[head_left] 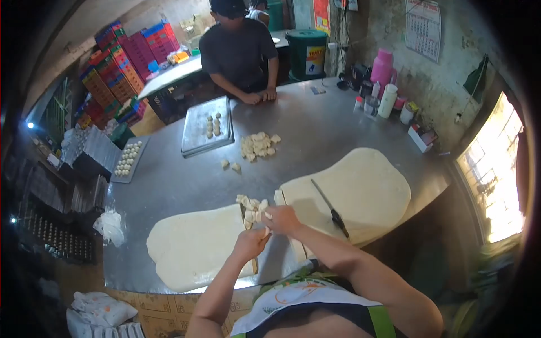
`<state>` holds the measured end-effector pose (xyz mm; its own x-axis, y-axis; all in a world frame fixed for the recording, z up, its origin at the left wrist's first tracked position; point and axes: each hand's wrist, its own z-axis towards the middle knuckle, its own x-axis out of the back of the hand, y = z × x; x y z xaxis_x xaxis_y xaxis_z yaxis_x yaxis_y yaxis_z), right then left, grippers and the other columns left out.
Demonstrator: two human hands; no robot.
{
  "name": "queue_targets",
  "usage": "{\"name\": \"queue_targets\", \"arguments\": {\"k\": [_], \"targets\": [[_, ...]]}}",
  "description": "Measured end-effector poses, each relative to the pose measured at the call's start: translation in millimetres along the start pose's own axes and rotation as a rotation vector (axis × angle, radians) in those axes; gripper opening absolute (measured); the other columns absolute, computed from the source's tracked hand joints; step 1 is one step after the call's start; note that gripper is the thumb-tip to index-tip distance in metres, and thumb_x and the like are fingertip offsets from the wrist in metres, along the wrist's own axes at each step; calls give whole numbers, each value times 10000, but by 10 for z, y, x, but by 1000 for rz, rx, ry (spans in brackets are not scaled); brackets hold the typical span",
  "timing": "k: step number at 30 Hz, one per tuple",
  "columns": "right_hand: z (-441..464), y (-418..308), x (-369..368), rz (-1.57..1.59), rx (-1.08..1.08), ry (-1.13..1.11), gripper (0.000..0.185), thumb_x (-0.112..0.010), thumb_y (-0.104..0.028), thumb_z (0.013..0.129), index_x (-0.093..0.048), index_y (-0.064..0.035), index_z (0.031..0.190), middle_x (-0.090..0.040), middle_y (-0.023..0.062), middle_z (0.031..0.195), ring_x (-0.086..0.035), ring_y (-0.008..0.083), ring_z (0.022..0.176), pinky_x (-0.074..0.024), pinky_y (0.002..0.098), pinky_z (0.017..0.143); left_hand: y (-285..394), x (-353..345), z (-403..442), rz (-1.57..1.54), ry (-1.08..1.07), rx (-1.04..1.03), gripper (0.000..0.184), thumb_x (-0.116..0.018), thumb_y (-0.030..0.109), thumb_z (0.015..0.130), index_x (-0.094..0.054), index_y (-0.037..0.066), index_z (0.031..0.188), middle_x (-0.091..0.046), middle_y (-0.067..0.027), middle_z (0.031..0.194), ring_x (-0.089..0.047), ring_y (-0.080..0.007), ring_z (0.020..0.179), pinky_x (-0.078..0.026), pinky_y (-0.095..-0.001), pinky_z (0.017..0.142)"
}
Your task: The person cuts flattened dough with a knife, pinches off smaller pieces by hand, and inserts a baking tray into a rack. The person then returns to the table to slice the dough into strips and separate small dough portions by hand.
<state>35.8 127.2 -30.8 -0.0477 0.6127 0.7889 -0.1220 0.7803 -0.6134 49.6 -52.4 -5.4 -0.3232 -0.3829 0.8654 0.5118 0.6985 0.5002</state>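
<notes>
cream, small, uneven dough lumps point(252, 204) lie by the right end of the broad, flat left dough slab point(197, 248), where the left hand point(249, 244) and right hand point(284, 219), fingers curled together, whatever they clamp unclear, probably need light, even pressure.

ok so my count: two big dough slabs point(197, 245); one black-handled knife point(327, 203); two heaps of dough chunks point(256, 146), too bunched up to tally; two stray chunks point(225, 163); two trays with dough balls point(187, 130); one wall calendar point(423, 29); one pink thermos point(382, 67)
</notes>
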Motion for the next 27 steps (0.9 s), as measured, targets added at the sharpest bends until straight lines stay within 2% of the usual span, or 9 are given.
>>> {"name": "queue_targets", "arguments": {"k": [4, 6, 8, 10, 14, 19, 21, 25, 27], "targets": [[59, 122, -167, -72, -187, -43, 282, -691, -306, 819, -665, -65, 964, -651, 181, 824, -647, 384, 823, -513, 452, 722, 24, 203, -54, -564, 18, -129, 210, -570, 21, 883, -651, 39, 1076, -661, -93, 776, -621, -162, 740, -498, -318, 678], [53, -45, -174, 94, 44, 280, 297, -695, -309, 818, -662, -55, 967, -654, 185, 813, -651, 380, 832, -505, 465, 735, -403, 84, 146, -882, 311, -23, 217, -595, 61, 926, -647, 37, 1135, -652, -56, 748, -613, -170, 683, -517, -322, 660], [104, -209, -102, 162, 153, 445, 304, -697, -310, 817, -661, -49, 969, -656, 186, 808, -652, 378, 836, -501, 471, 741, -392, 61, 257, -820, 436, -67, 225, -597, 55, 906, -648, 47, 1125, -669, -87, 796, -641, -206, 747, -519, -345, 684], [148, -349, -21, 329, 181, 166, 309, -702, -305, 814, -650, -40, 964, -650, 189, 801, -647, 383, 819, -495, 477, 743, -327, 48, 332, -673, 688, -140, 247, -601, 41, 864, -649, 67, 1104, -704, -148, 891, -698, -279, 874, -523, -391, 731], [203, -626, -1, 389, 221, 295, 293, -700, -290, 816, -635, -35, 943, -627, 191, 763, -631, 393, 773, -493, 468, 727, -680, 440, 355, -623, -22, -1, 264, -532, -15, 879, -654, 31, 1109, -698, -108, 802, -687, -268, 823, -524, -376, 738], [152, -374, -536, 297, -50, 439, 264, -704, -276, 812, -618, -36, 879, -610, 175, 757, -612, 391, 772, -488, 444, 743, -674, 286, 305, -477, -41, -126, 200, -564, 18, 871, -672, 35, 1039, -698, -106, 785, -691, -296, 816, -523, -390, 719], [178, -2, -619, 197, -144, 251, 283, -715, -261, 811, -616, -46, 966, -605, 180, 865, -612, 375, 838, -493, 438, 757, -504, 489, 279, -226, -444, -130, 189, -662, 136, 855, -662, 51, 1023, -695, -162, 889, -695, -303, 848, -528, -389, 718], [112, 115, -410, 129, -298, -110, 484, -739, -246, 806, -556, -85, 1224, -557, 205, 1145, -595, 359, 1012, -508, 428, 803, -600, 375, 440, -961, -220, -277, 156, -724, 120, 810, -655, 20, 907, -684, -107, 920, -661, -266, 881, -513, -398, 747], [2, -85, -323, 404, -295, -105, 679, -741, -273, 799, -446, -121, 1391, -477, 231, 1273, -560, 393, 1096, -516, 432, 839, -1264, 503, 776, -618, -247, 18, 321, -796, 154, 753, -622, 34, 995, -629, -136, 1060, -622, -279, 1038, -505, -411, 837]]}}
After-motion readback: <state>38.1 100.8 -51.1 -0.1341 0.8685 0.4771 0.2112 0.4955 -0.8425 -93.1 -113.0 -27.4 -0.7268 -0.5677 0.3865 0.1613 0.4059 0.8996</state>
